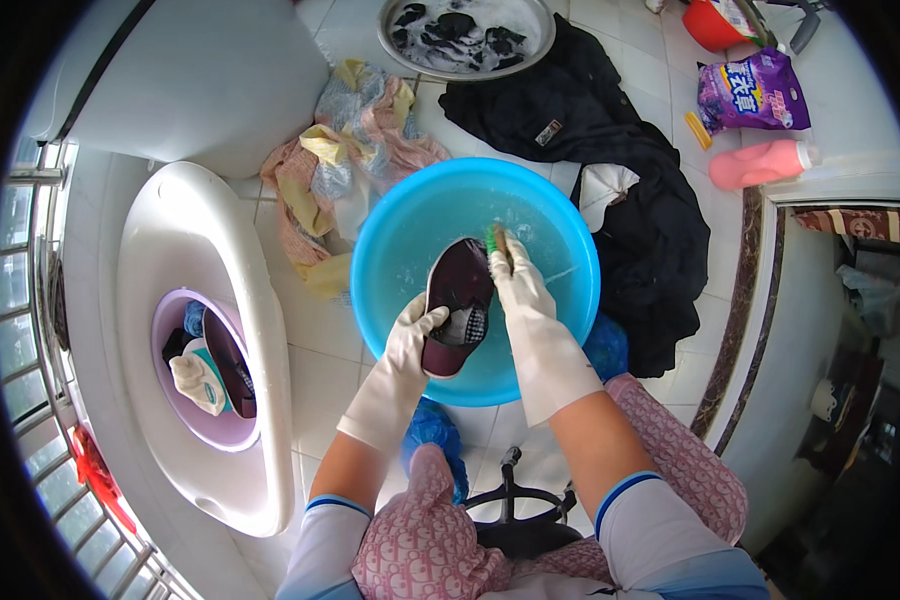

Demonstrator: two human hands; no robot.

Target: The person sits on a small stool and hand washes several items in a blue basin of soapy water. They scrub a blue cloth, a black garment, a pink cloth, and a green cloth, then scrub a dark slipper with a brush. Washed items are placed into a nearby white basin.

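Over a blue plastic basin of water, my left hand in a white rubber glove grips a dark maroon slip-on shoe. Its thumb presses into the shoe's opening, where a checked lining shows. My right hand, gloved the same way, holds a scrub brush with green bristles. The bristles are at the right side of the toe; whether they touch it I cannot tell. A few bubbles and some foam float on the water.
Left stands a white baby bathtub holding a purple basin with another maroon shoe. Pastel cloth and black clothing lie around the blue basin. Beyond is a metal basin of sudsy dark laundry. Right are a detergent bag and pink bottle.
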